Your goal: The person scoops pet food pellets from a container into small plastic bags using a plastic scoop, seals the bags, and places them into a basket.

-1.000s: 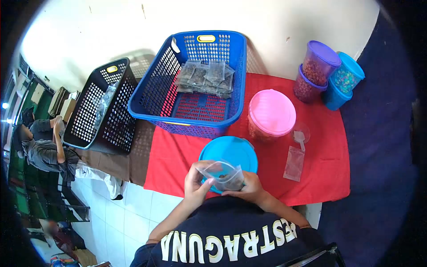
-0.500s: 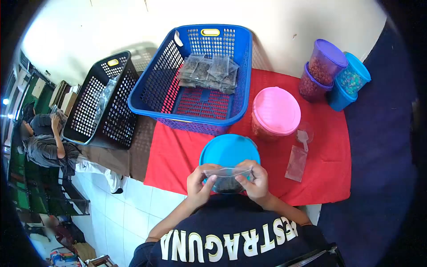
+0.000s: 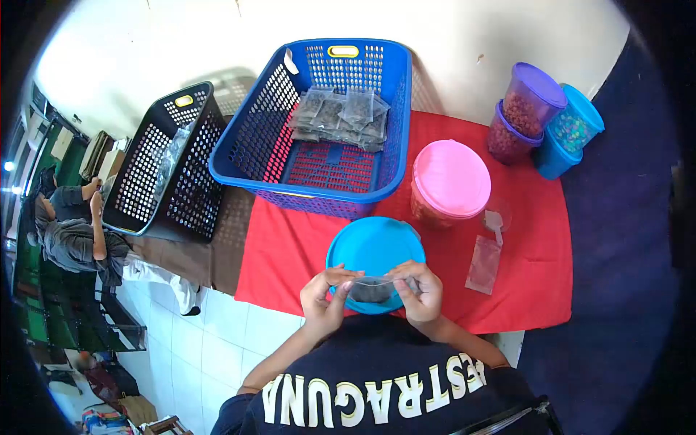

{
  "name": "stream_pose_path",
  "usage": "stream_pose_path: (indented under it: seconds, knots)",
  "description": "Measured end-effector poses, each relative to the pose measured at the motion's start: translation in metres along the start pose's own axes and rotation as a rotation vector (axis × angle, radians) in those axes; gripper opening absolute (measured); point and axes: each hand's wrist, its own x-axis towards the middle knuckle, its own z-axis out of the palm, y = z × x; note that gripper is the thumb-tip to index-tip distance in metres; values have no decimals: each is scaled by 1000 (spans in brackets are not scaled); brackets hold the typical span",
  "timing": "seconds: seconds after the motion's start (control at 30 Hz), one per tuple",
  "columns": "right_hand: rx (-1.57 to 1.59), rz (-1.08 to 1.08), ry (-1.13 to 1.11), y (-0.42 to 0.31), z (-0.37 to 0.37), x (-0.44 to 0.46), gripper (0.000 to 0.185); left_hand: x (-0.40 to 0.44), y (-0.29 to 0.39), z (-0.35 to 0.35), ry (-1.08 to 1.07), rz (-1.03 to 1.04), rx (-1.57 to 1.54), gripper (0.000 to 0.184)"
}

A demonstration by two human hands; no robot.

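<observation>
Between my two hands is a small clear plastic zip bag with dark contents in its lower part. My left hand pinches its top edge at one end, and my right hand pinches the other end. The bag is over the near part of a round blue lid on a tub at the table's front edge. Beyond it to the right stands a tub with a pink lid. An unfilled clear bag and a small whitish scoop lie to its right.
A blue basket holds several filled bags. Left of it stands a black basket with clear plastic inside. Stacked purple and blue tubs stand at the back right of the red cloth. Another person is at the far left.
My fingers have shifted along the bag's top edge, and the bag now tilts differently, its dark contents showing higher. The person at the far left has moved their hands.
</observation>
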Motion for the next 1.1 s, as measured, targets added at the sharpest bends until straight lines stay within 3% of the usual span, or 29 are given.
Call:
stream_pose_path:
  seconds: [0.27,0.43,0.5,0.87,0.93,1.1]
  knots:
    - [33,13,17,-1,4,3,8,-1,1,1,-1,-124,-112,8]
    - [76,77,33,-1,7,5,7,1,1,2,10,8,7,6]
    - [-183,-54,-98,-3,2,10,6,0,-1,4,7,16,20,6]
    - [23,122,-39,1,7,3,11,-6,-9,14,72,12,36,9]
    - [51,134,-50,4,7,4,11,-4,-4,13,-33,12,55,14]
    - [-127,43,-96,-1,7,7,8,-2,-4,10,-65,114,152,16]
